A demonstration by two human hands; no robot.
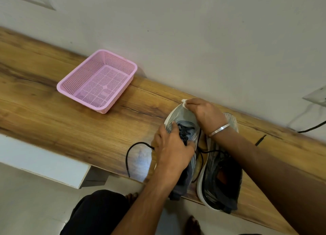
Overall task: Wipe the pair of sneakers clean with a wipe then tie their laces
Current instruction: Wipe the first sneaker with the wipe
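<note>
Mesh: grey knit upper on left shoe, looks soft and light; likely dents under thumb, so press gently.
Sole: white rim, prob stiffer than the upper; best place to brace or lift.
Wipe: white, small wad, limp, prob damp; easy to lose unless pinched tight.
Laces: black cord, floppy, untied; one end loops out over shelf w/ tip near front edge. Take hold near the tips when tying.
R hand: fingers curled shut around wipe, only a corner showing past fingertips; pressed at toe tip of left shoe, by the wall.
L hand: spread over midfoot, palm down on lace area, thumb on side mesh; steadying, not lifting. Fingers partly curled, touching laces.
Right shoe: just beside the first, parallel, heel overhanging shelf front edge; untouched by fingers, R forearm crossing above toe.
Basket: pink, well apart to the left, nothing in it.
Stage: wiping step, tying not yet begun.
</note>
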